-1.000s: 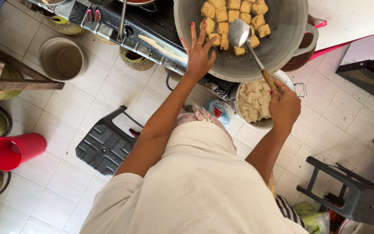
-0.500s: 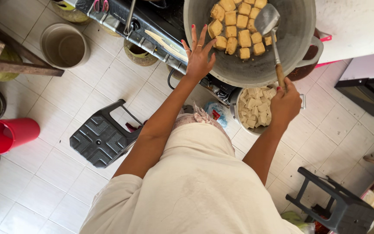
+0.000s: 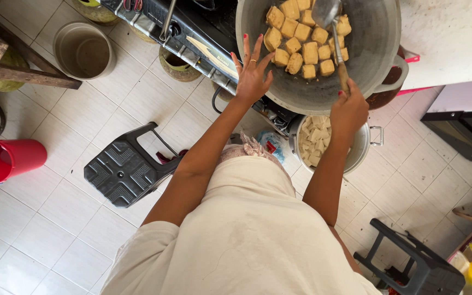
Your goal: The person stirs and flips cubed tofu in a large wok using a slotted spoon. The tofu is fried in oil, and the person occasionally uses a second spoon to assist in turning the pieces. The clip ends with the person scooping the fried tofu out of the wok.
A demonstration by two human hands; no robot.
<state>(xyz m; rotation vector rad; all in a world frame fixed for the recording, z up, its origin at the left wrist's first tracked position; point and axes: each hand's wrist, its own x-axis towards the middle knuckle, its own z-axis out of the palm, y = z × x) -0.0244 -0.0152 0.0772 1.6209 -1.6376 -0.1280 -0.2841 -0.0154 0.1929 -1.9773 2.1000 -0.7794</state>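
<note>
A big grey wok [image 3: 372, 60] sits on a stove [image 3: 192, 38] and holds several golden fried tofu cubes [image 3: 301, 46]. My right hand [image 3: 349, 106] grips the handle of a metal ladle [image 3: 328, 13] whose bowl rests among the cubes at the wok's far side. My left hand [image 3: 252, 71] is open, fingers spread, at the wok's near rim. Below the wok stands a metal pot [image 3: 363, 143] of pale raw tofu pieces [image 3: 315, 142].
A dark plastic stool [image 3: 124, 169] lies on the tiled floor by my left side; another dark stool [image 3: 411, 262] stands at lower right. A red bucket [image 3: 4, 159] is at far left, a beige bucket [image 3: 83, 50] at upper left. A white counter [image 3: 454, 38] at upper right.
The ladle has swept from the middle of the wok to its far side, and my right hand rose with it. My left hand stays at the rim.
</note>
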